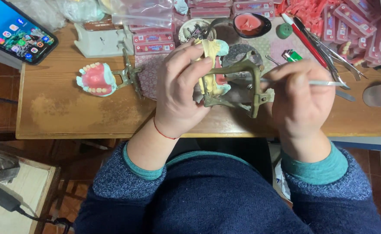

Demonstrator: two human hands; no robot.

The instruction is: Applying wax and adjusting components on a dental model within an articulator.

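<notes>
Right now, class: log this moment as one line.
left hand: holds brass articulator | right hand: holds metal tool | table: denture model

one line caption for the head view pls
Left hand grips a brass dental articulator; right hand holds a metal tool.

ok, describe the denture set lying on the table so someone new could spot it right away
Start at the wooden table and look at its left half, below the smartphone. The denture set lies there alone on bare wood, left of the left hand. It has pink gums and pale teeth on a light blue-green base fixed to a brass-coloured frame; unlike the yellowish model in the held articulator, no hand touches it.
</notes>
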